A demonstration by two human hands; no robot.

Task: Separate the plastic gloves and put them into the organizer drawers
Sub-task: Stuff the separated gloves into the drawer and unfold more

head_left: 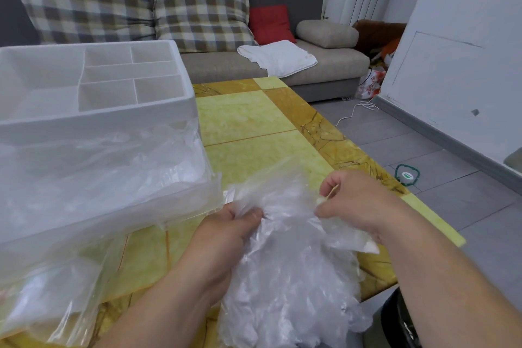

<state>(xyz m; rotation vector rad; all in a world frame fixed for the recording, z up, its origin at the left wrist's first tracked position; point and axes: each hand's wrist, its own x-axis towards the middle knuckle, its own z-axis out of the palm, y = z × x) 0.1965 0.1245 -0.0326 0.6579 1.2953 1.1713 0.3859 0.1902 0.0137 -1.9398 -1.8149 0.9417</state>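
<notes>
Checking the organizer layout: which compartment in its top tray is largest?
The leftmost compartment, spanning the whole depth of the tray; the five cells right of it are smaller.

Home living room: grey sofa (310, 65) with plaid cushions (202, 15), tiled floor (452, 155).
</notes>
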